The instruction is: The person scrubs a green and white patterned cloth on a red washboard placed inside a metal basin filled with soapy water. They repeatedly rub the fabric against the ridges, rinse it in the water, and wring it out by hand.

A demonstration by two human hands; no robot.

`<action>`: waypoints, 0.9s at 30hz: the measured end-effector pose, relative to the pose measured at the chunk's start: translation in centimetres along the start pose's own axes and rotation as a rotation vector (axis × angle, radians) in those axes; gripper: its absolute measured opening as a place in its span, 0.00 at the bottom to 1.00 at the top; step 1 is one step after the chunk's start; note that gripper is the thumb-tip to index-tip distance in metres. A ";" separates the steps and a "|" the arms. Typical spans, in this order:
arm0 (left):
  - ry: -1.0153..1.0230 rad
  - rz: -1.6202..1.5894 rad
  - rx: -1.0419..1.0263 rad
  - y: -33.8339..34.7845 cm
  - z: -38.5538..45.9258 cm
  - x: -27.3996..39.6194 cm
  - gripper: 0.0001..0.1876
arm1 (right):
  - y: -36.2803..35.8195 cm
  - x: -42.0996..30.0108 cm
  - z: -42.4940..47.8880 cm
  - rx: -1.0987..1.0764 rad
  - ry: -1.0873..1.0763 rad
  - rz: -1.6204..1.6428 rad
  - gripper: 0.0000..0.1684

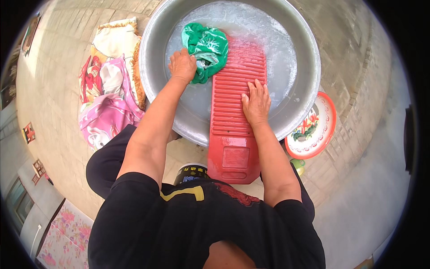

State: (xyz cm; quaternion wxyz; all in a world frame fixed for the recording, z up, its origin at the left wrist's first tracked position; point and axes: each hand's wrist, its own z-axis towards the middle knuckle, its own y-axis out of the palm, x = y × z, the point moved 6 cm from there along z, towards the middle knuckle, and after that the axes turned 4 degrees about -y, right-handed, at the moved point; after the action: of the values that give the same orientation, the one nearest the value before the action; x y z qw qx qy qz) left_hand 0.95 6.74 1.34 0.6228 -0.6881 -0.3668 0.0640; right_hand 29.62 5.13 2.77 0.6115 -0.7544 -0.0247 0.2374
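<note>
My left hand (183,66) grips the lower left edge of a wet green cloth (210,43) with a pale pattern. The cloth is bunched up over soapy water (282,64) in a large round metal basin (155,43). A red plastic washboard (231,107) leans on the basin's near rim, its far end dipping into the water. The cloth touches the washboard's upper left edge. My right hand (257,102) rests on the right side of the ridges, fingers slightly spread, holding nothing.
Left of the basin lies a heap of pink printed fabric (107,114) and a cream fringed cloth (116,40) on the paved ground. An enamel tray with a red rim (327,148) and a green cup (298,164) sit at right. A black bucket (189,171) stands before me.
</note>
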 end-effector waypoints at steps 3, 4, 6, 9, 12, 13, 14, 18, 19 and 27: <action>0.092 0.057 0.017 0.8 -0.9 -0.8 0.30 | 0.3 -0.1 0.2 -0.022 0.005 -0.028 0.30; 0.150 0.134 -0.017 1.3 -2.1 0.0 0.31 | 0.4 -0.1 -0.1 -0.037 0.013 -0.028 0.30; 0.157 0.237 -0.155 3.8 -2.8 -0.4 0.35 | 0.5 -0.1 -0.3 -0.050 0.019 -0.026 0.30; 0.136 0.274 -0.177 8.0 -3.7 -2.1 0.36 | 0.4 -0.2 -0.4 -0.056 0.004 -0.023 0.30; 0.150 0.268 -0.221 10.1 -4.9 -2.5 0.31 | 0.2 -0.5 -0.1 -0.051 0.004 -0.019 0.29; 0.171 0.273 -0.224 10.3 -5.0 -2.4 0.30 | 0.2 -0.5 -0.1 -0.051 0.006 -0.023 0.29; 0.216 0.319 -0.286 10.8 -4.9 -2.3 0.27 | 0.3 -0.4 -0.2 -0.054 0.004 -0.024 0.29; 0.273 0.310 -0.403 7.3 0.5 -0.8 0.18 | -0.1 -0.6 0.2 -0.038 0.004 -0.011 0.28; 0.247 0.259 -0.420 6.8 1.7 -1.4 0.17 | 0.0 -0.7 -0.1 -0.048 0.010 -0.003 0.28; -0.141 -1.313 -0.339 -4.5 4.2 0.9 0.15 | -0.1 -0.3 -0.1 -0.038 0.017 -0.006 0.28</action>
State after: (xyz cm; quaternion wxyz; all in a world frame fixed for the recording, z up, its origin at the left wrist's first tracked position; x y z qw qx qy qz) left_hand -2.61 10.42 4.86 0.3906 -0.4052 -0.7531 -0.3408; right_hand 29.37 4.99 3.01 0.5979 -0.7678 -0.0263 0.2286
